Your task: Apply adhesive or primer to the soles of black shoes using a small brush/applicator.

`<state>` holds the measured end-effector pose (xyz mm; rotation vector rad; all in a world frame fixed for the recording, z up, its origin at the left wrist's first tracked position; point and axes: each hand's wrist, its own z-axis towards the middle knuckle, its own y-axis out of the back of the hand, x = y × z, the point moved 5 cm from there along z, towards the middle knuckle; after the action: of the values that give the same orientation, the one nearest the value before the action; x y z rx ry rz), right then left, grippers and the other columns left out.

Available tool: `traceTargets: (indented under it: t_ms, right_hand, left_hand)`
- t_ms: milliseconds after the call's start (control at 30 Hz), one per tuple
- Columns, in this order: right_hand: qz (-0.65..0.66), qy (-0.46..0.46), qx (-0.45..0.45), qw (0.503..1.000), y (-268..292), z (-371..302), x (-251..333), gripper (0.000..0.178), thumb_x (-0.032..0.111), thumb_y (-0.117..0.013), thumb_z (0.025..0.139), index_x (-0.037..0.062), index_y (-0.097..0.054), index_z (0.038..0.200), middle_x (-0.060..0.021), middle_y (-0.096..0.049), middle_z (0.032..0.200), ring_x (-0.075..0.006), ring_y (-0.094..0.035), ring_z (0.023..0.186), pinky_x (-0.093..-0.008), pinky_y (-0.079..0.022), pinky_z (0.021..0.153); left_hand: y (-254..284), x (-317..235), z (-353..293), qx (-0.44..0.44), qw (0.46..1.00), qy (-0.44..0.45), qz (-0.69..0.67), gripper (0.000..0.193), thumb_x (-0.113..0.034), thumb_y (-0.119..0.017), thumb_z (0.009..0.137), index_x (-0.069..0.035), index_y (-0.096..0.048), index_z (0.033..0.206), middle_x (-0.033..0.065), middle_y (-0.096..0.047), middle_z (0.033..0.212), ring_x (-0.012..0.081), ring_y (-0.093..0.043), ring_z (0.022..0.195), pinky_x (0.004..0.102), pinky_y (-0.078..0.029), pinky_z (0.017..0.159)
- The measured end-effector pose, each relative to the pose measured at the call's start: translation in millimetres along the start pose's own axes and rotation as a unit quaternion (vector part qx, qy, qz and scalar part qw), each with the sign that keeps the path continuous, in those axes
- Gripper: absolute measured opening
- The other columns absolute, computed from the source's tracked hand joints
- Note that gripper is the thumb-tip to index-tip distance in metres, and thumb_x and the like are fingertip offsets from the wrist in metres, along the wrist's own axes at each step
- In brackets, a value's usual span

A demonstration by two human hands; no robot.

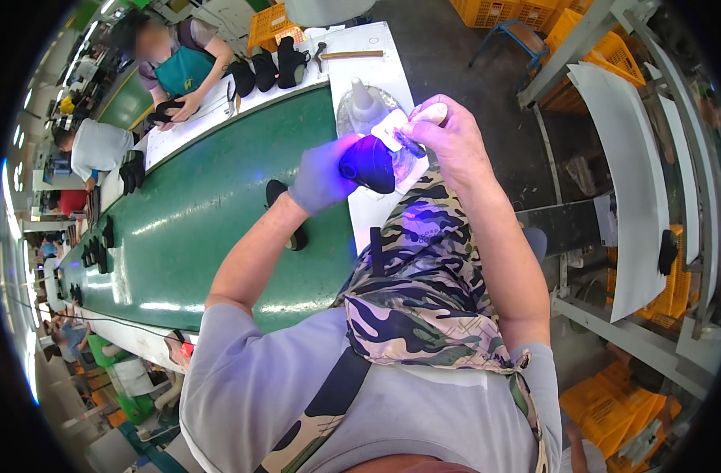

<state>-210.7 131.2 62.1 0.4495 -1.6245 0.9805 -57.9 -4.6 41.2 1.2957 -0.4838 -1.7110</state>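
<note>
My left hand (pixel 316 178), in a grey glove, is closed around a black shoe (pixel 368 165) lit by violet-blue light. Pinched in my right hand (pixel 460 148) is a small brush-like tool with a pale rounded handle (pixel 431 115). Its dark tip (pixel 409 143) is close to the shoe's upper right side; glare hides whether they touch. Just beyond both hands, a whitish container with a conical top (pixel 365 101) stands on the white side table (pixel 386 49). Another dark shoe (pixel 296 238) lies on the green belt, partly behind my left forearm.
The green conveyor belt (pixel 218 189) runs along my left. Black shoes (pixel 291 61) and a hammer (pixel 353 54) lie at the far end. Across the belt a co-worker (pixel 179 67) handles a dark shoe. Metal racking (pixel 581 47) and orange crates (pixel 613 402) stand to the right.
</note>
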Motion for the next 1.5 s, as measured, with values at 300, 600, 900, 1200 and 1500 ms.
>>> traceTargets:
  t_ms: [300, 600, 900, 1200, 1500]
  right_hand:
    - [-0.022, 0.064, -0.016, 0.998, 9, 5, 27, 0.018, -0.003, -0.07, 0.077, 0.0033, -0.058, 0.088, -0.0036, -0.06, 0.084, -0.0103, -0.059, 0.076, -0.0253, -0.049, 0.071]
    - [-0.038, 0.1, -0.047, 0.993, 32, 14, 15, 0.019, -0.004, -0.069, 0.076, 0.0054, -0.055, 0.084, -0.0031, -0.059, 0.085, -0.0092, -0.057, 0.076, -0.024, -0.047, 0.069]
    - [-0.034, 0.105, -0.068, 0.992, 51, 0, 2, 0.02, -0.006, -0.067, 0.074, 0.0058, -0.053, 0.08, -0.0039, -0.058, 0.086, -0.0099, -0.055, 0.077, -0.0244, -0.045, 0.07]
    - [-0.051, 0.105, -0.061, 0.991, 52, -24, -9, 0.018, -0.002, -0.068, 0.073, 0.0052, -0.052, 0.078, -0.0033, -0.058, 0.085, -0.0091, -0.054, 0.077, -0.0242, -0.044, 0.068]
    - [-0.014, 0.047, -0.027, 0.998, 55, -50, -32, 0.021, -0.002, -0.068, 0.073, 0.0067, -0.05, 0.078, -0.003, -0.059, 0.085, -0.0101, -0.054, 0.08, -0.0253, -0.042, 0.072]
  left_hand:
    - [-2, -5, 5, 0.247, 0.956, 0.13, -0.092, 0.07, -0.019, -0.089, 0.056, -0.005, -0.06, 0.117, 0.0102, -0.069, 0.102, 0.0193, -0.067, 0.09, 0.0319, -0.052, 0.083]
    - [-10, -30, 3, 0.335, 0.836, 0.21, -0.381, 0.061, -0.004, -0.082, 0.061, -0.001, -0.06, 0.117, 0.0016, -0.066, 0.107, 0.0102, -0.058, 0.099, 0.0288, -0.046, 0.093]
    - [-21, -43, 7, 0.327, 0.783, 0.255, -0.465, 0.061, -0.005, -0.077, 0.062, 0.001, -0.059, 0.119, 0.0032, -0.066, 0.107, 0.0125, -0.06, 0.098, 0.0298, -0.046, 0.092]
    - [-47, -24, 3, 0.265, 0.707, 0.333, -0.565, 0.056, -0.015, -0.071, 0.069, 0.004, -0.056, 0.12, 0.0105, -0.067, 0.105, 0.0195, -0.066, 0.093, 0.032, -0.051, 0.089]
    - [-66, -1, 1, 0.22, 0.667, 0.384, -0.599, 0.043, -0.018, -0.065, 0.08, 0.003, -0.058, 0.118, 0.0126, -0.067, 0.104, 0.0209, -0.066, 0.092, 0.0339, -0.051, 0.088]
